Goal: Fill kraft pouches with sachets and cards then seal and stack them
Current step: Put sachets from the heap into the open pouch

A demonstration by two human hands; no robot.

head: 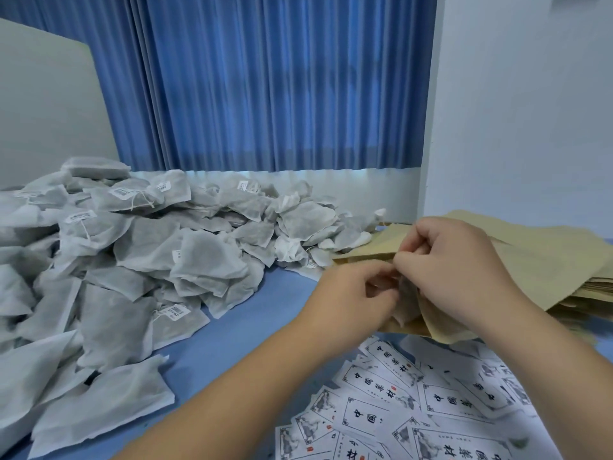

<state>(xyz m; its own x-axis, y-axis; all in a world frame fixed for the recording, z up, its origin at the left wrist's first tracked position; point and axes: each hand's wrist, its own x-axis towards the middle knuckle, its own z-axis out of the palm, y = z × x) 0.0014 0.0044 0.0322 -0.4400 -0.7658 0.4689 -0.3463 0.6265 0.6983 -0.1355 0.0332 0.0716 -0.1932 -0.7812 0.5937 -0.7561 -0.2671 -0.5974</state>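
A kraft pouch (371, 242) is held up in front of me, its mouth pinched by both hands. My left hand (351, 293) pinches the near edge of the mouth. My right hand (454, 260) grips the far edge with curled fingers. A grey sachet (406, 305) shows between my hands at the pouch's lower part. A big heap of grey sachets (139, 260) with small labels fills the left side. White printed cards (414, 403) lie scattered at the bottom right. A stack of kraft pouches (547, 257) lies behind my right hand.
Everything lies on a blue cloth surface (265, 327). A blue curtain (265, 81) hangs behind, a white wall (530, 111) stands at the right, and a grey board (43, 104) leans at the far left.
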